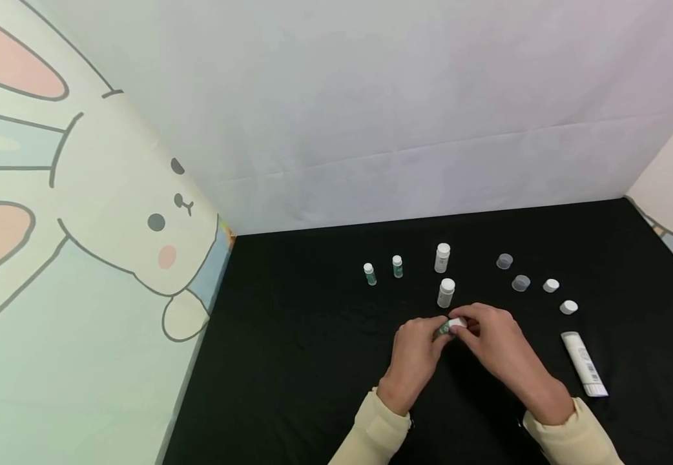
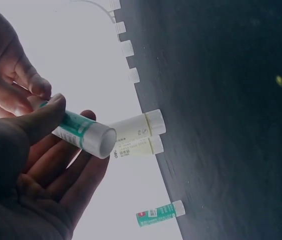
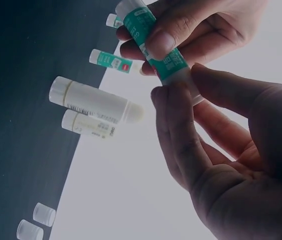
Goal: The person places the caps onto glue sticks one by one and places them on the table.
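Observation:
A glue stick with a green label [image 1: 444,328] is held up between both hands over the black table. My left hand [image 1: 416,352] grips it round the label with thumb and fingers. With thumb and fingertips my right hand [image 1: 493,336] pinches its white cap end [image 3: 184,82]; the other end is a white base [image 2: 100,141]. Just beyond the hands stand two larger white glue sticks [image 1: 445,294], one behind the other. In the right wrist view the nearer one [image 3: 93,100] shows a rounded pale top. Two small green glue sticks [image 1: 370,274] stand farther left.
Two translucent caps [image 1: 520,283] and two white caps [image 1: 569,307] sit on the black tabletop [image 1: 290,361] to the right. Below them lies a white tube [image 1: 584,363]. A pale curtain [image 1: 371,116] closes off the back, and a rabbit-print wall [image 1: 121,226] the left.

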`<state>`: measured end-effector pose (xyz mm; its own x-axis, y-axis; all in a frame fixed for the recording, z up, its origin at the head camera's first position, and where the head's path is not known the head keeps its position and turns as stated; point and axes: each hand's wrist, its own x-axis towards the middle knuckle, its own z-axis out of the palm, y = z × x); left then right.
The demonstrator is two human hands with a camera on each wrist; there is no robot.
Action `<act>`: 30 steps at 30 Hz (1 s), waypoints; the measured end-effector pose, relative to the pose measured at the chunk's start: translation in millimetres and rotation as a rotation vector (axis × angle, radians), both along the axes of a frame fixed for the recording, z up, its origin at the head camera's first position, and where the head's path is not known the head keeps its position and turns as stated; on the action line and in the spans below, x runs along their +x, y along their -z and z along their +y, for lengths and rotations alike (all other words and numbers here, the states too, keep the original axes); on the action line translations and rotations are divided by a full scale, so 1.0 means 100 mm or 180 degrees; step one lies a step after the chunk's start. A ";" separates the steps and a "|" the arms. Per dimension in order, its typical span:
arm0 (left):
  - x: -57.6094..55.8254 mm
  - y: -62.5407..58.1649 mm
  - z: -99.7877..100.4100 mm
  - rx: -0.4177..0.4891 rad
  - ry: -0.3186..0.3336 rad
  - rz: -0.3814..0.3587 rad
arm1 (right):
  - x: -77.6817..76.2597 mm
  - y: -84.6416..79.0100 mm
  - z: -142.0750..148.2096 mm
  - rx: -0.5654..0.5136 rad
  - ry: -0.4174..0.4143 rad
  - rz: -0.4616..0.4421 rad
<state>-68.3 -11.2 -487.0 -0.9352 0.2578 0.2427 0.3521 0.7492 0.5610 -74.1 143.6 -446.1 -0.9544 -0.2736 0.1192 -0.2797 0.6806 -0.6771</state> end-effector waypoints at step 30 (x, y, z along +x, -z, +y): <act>0.06 -0.01 0.33 0.0096 0.0307 -0.0196 | 0.06 -0.07 0.32 0.0135 0.0319 0.0175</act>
